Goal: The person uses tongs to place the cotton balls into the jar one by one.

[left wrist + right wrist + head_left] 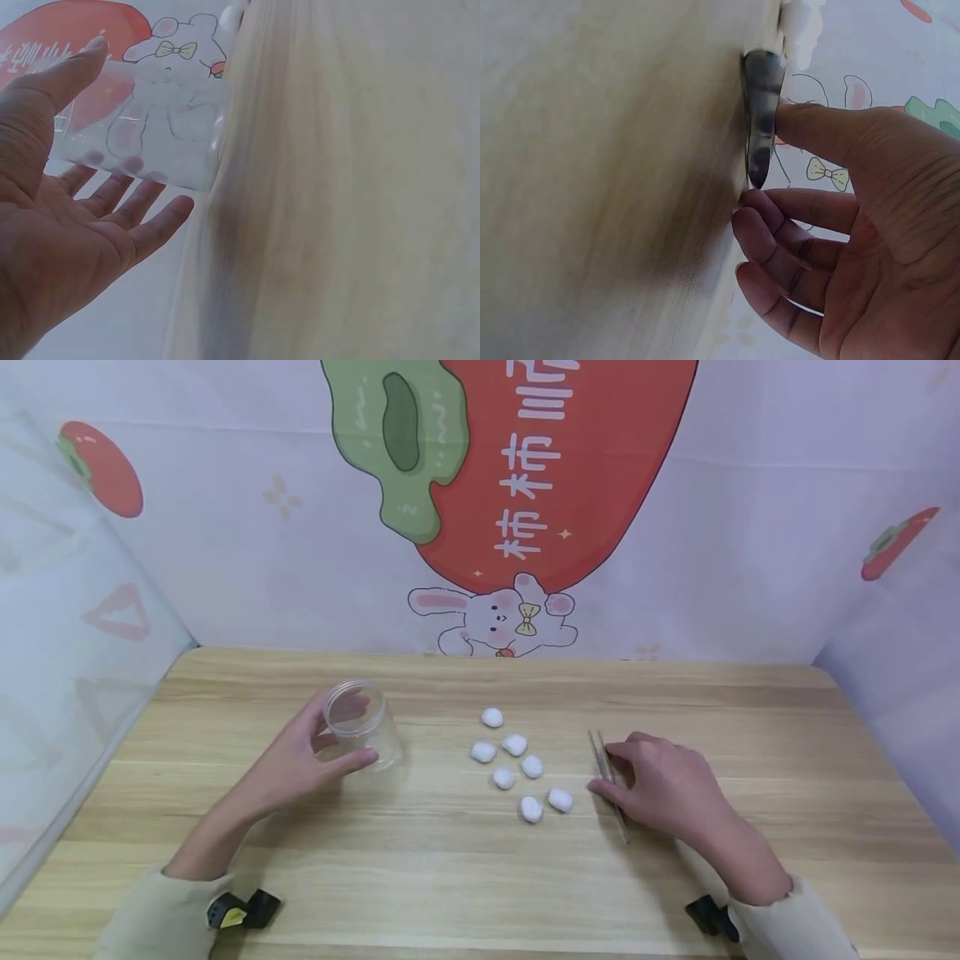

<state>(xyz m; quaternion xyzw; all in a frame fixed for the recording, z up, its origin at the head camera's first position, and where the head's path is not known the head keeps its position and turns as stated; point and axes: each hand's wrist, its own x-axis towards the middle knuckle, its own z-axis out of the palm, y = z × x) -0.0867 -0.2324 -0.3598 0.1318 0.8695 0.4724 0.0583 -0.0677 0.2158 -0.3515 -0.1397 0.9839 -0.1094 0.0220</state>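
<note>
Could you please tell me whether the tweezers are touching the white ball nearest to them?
Apart: the head view shows a visible gap between the tweezers and the nearest white ball.

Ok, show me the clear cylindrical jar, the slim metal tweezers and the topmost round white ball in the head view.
Clear cylindrical jar [375,735]: head view, its side wall.
Slim metal tweezers [761,112]: right wrist view, their broad side.
Topmost round white ball [492,717]: head view, its middle.
</note>
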